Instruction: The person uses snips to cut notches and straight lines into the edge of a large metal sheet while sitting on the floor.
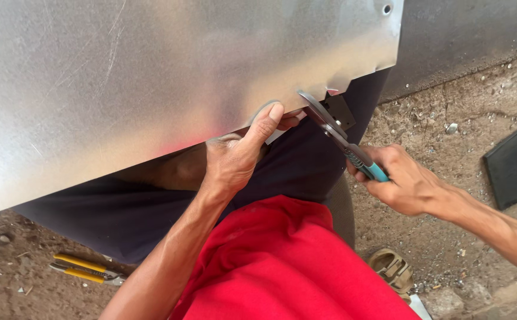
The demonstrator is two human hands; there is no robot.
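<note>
Far left on the dirt ground (9, 278), a pair of yellow-handled pliers (86, 270) lies unused, well apart from both your hands.

Above it, the metal sheet (152, 77) fills most of the view, resting across your lap and tilted toward you. It is bright, galvanised-looking and lightly scratched, with a pinkish glow along its lower edge that looks like a reflection of your red shirt (288, 266). The long lower edge to the left of your left hand runs straight and clean, and I see no cut line or mark along it.

Your left hand (235, 157) grips that lower edge, thumb pressed flat on the top face and the other fingers curled underneath, pinching the sheet to steady it.

Just right of your thumb, the edge turns ragged: a short stepped notch and a few dents sit near the corner, and a small hole (386, 9) is punched near the top right corner. I judge the cutting to be at an early stage, with only this corner worked and the rest of the sheet whole.

The snips (329, 127) meet the sheet at that notch, blades at the edge; whether they are biting metal I cannot tell.

Your right hand (404, 181) is closed tight around the teal handles, squeezing them together.

Further right lie a sandal (392, 269) and a dark slab (516, 160) on the ground.
</note>
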